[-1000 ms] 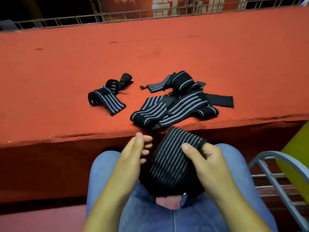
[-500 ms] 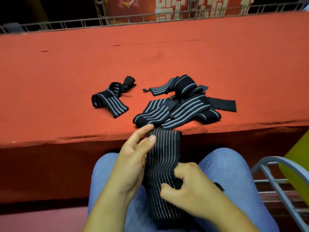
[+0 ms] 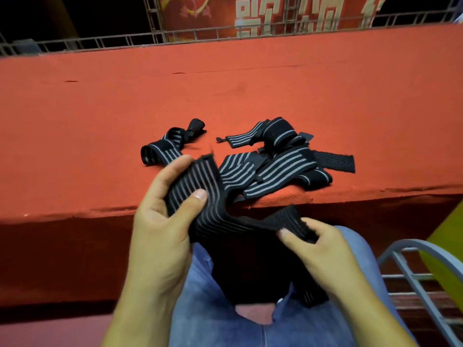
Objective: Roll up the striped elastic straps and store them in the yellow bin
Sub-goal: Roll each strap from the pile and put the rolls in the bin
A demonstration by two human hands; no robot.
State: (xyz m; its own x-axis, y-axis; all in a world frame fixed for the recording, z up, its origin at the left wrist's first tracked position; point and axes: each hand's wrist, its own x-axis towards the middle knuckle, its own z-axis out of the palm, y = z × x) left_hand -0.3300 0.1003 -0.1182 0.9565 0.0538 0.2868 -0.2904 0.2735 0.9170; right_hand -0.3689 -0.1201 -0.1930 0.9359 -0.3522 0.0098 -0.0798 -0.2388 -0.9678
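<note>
Your left hand (image 3: 165, 221) grips one end of a striped elastic strap (image 3: 220, 221) – the thumb presses on the striped face and the fingers curl up behind it. Your right hand (image 3: 323, 254) pinches the strap's other end between thumb and fingertips. The strap is unrolled: it bends in a slack arc between your hands, above your lap, and more black fabric hangs down onto your jeans (image 3: 213, 311).

On the red table (image 3: 100, 121), near its front edge, a loose pile of straps (image 3: 278, 166) lies tangled and overlapping, none of them rolled. One more strap (image 3: 162, 150) lies apart, just left of the pile, partly behind your left fingers.

The yellow bin (image 3: 451, 234) shows only as a sliver at the right edge, below table level – well apart from the strap you hold. A grey metal frame (image 3: 400, 246) stands between your right knee and the bin.
</note>
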